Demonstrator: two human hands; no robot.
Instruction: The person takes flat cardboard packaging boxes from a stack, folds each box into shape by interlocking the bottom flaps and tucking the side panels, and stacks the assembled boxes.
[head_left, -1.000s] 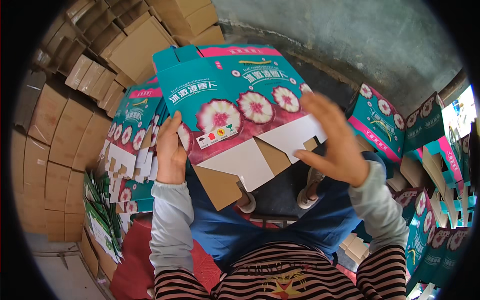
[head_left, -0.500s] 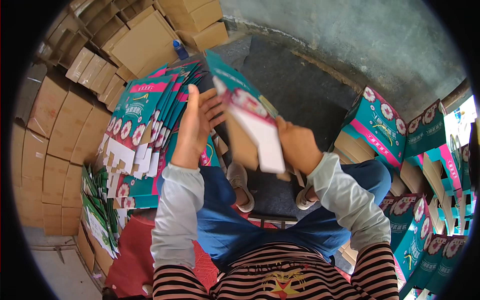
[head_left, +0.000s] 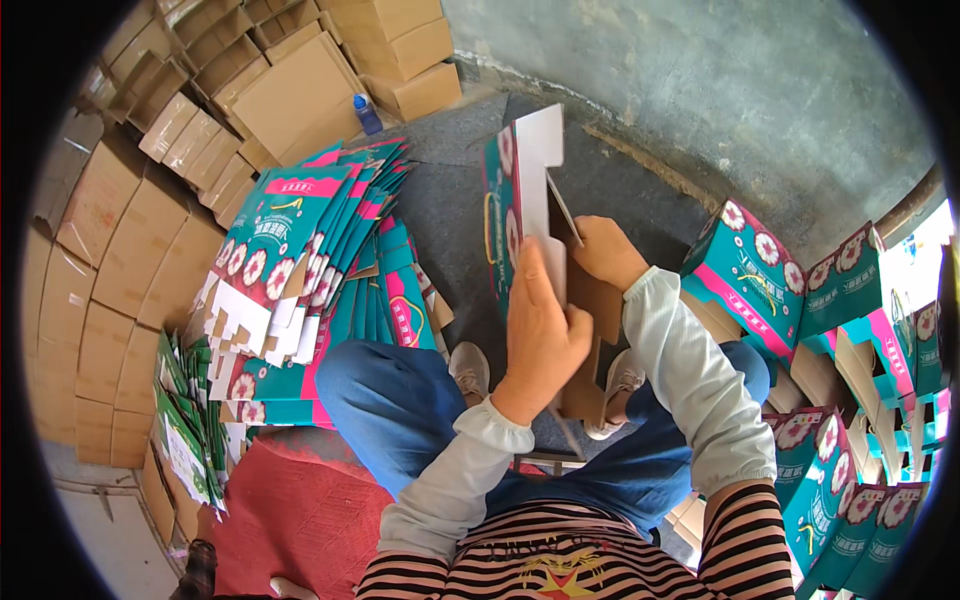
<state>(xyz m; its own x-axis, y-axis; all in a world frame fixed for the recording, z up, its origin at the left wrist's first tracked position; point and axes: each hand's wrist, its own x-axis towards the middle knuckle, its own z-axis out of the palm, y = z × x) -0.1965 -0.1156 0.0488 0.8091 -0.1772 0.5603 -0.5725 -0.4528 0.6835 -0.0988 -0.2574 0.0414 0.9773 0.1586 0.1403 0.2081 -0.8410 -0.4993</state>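
A teal and maroon folding carton [head_left: 537,185] with flower pictures stands opened out between my knees, its white side panel toward me and its brown inside showing at the right. My left hand [head_left: 543,330] is closed on the white panel, thumb up along it, with some fingers hidden behind. My right hand [head_left: 607,252] grips the brown panel at the carton's far right edge, its fingertips partly hidden. Left of my knees lies a pile of flat teal and pink cartons [head_left: 275,235], fanned and overlapping.
Opened cartons [head_left: 760,265] are stacked at the right. Brown shipping boxes [head_left: 115,290] line the left, with a blue bottle [head_left: 367,115] near them. Green flat packs [head_left: 190,430] lean below the pile, beside red cloth [head_left: 300,510]. A grey wall [head_left: 720,90] stands at the far right.
The carton has swung upright and opened out, showing its inside. My left hand has moved right from beside the pile onto its panel. My right hand has shifted slightly away from me.
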